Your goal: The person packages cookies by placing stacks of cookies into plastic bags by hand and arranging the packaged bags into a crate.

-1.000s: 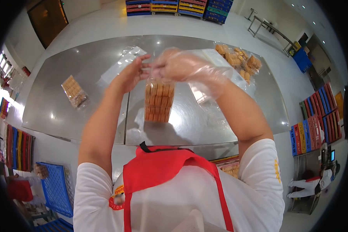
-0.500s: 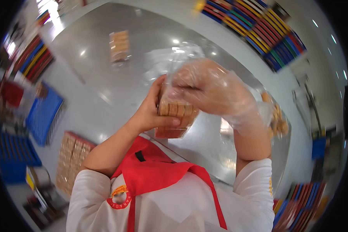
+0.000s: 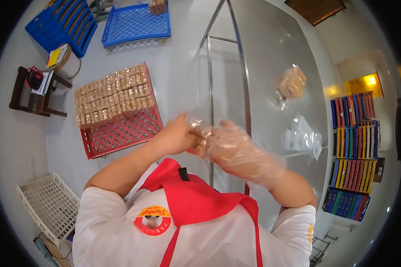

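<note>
A clear bag of biscuits (image 3: 198,147) is between my two hands in front of my chest, mostly hidden by them. My left hand (image 3: 178,135), bare, has its fingers wrapped round the bag's left side. On the other side my right hand (image 3: 229,147), in a loose clear plastic glove, grips the bag with bent fingers. To the left on the floor stands a red crate (image 3: 120,134), with rows of bagged biscuits (image 3: 113,93) filling its far part. Another bag of biscuits (image 3: 292,83) lies on the metal table (image 3: 272,49) to the right, near some clear plastic bags (image 3: 304,137).
A blue crate (image 3: 137,26) and stacked blue crates (image 3: 64,24) stand at the far left. A dark wooden chair (image 3: 40,92) is by the left wall, a white crate (image 3: 49,205) nearer me. Colourful stacked crates (image 3: 353,155) are at the right.
The view has swung left, from the table toward the red crate. The bag, upright on the table at first, is now held off it between both hands. My left hand has closed round it.
</note>
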Motion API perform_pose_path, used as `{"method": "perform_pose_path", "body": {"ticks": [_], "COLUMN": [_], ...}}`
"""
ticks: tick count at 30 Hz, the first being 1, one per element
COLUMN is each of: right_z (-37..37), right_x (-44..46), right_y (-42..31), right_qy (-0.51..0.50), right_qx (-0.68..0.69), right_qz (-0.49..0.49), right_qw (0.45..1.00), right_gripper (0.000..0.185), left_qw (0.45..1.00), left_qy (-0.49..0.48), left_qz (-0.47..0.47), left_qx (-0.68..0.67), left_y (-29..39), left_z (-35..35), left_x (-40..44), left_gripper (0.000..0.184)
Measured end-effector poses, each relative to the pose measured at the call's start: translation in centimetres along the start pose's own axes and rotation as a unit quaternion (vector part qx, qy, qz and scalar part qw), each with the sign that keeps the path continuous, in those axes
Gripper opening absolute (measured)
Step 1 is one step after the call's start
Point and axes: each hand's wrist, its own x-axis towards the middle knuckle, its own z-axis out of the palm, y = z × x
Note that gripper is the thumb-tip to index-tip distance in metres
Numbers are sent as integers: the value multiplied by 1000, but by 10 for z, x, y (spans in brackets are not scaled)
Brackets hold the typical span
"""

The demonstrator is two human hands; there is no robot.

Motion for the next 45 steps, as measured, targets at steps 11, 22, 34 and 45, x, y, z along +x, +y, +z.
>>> {"method": "perform_pose_path", "body": {"ticks": [11,22,34,45], "right_z": [227,358,424,424], "right_x": [158,62,-37,-72], "right_y": [7,-11,-46,-85], "right_qy": [-36,-185,-261,-190], "right_qx": [235,383,391,466], "right_qz": [76,424,553,620], "right_qw": [968,799,688,602], "right_gripper": [26,28,27,35], "left_qw": [989,943,933,922], "left_qy": [126,288,310,296], "left_qz": [-82,-141,-171,-117], "left_qx": [10,90,55,222], "left_y": [-247,-489,-594,-471], "left_z": [-67,-59,-52,-61], "left_x": [-10,103,199,164], "left_gripper": [83,86,82,50]}}
